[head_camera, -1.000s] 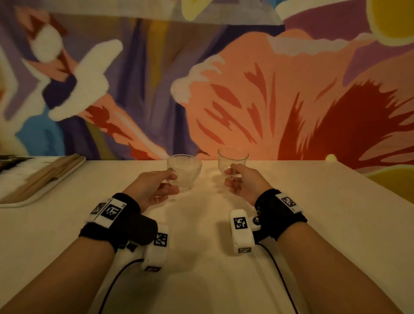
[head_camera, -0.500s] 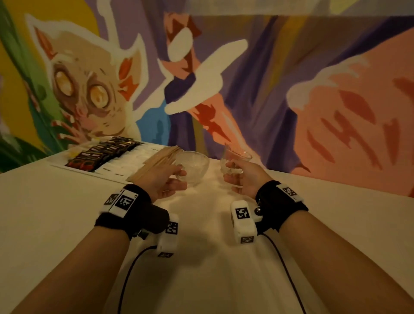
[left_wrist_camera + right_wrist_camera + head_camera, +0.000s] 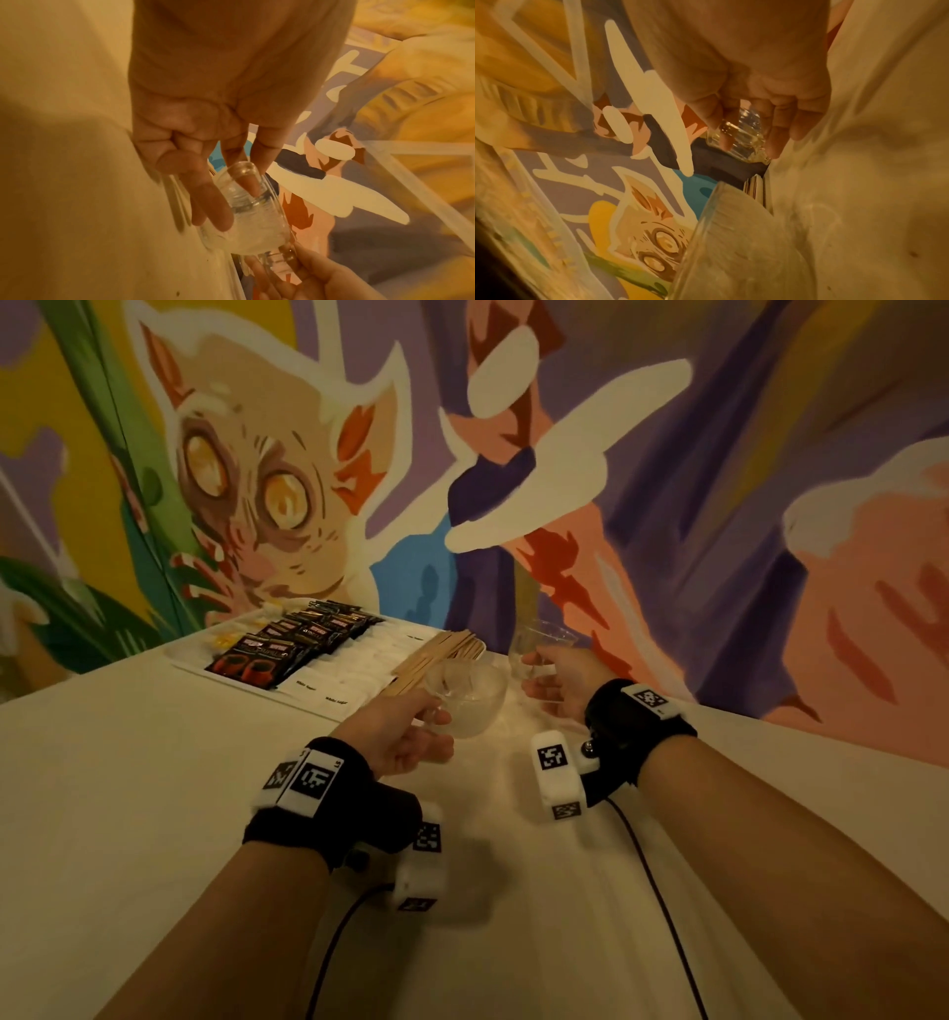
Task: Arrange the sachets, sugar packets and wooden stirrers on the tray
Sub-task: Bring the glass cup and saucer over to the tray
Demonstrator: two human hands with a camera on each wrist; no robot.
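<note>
A white tray sits at the table's far left against the wall. On it lie rows of dark sachets, white sugar packets and a bundle of wooden stirrers. My left hand grips a rounded glass cup by its handle, just right of the stirrers. The left wrist view shows a finger hooked through that handle. My right hand holds a second, taller glass cup beside the first; its fingers curl round the glass.
A painted mural wall rises right behind the table. The cream table top stretches toward me on the left and in front. Black cables run from the wrist cameras across the table.
Both hands have carried their glass cups leftward, toward the tray. The view has swung left, so the tray with sachets, packets and stirrers now shows fully.
</note>
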